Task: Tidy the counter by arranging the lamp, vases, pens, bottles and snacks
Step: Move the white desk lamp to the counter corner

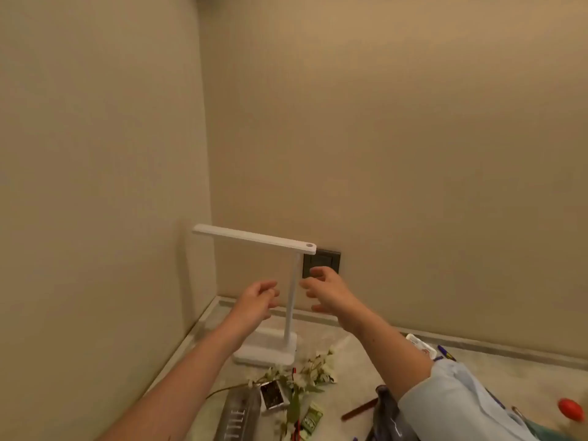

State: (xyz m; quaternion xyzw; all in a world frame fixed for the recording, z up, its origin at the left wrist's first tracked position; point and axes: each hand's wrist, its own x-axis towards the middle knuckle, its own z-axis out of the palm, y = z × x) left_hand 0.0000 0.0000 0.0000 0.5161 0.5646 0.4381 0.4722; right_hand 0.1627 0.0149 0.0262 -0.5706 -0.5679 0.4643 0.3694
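The marble counter [356,370] fills the lower frame. The white lamp [291,300] stands upright at centre, near the corner. The left hand [257,299] and right hand [327,292] flank its stem, fingers spread, gripping nothing.

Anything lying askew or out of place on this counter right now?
Yes. The lamp stands upright in the corner, both hands open beside its stem, but the flower sprig lies flat among snack packets, and pens sit scattered by the wall.
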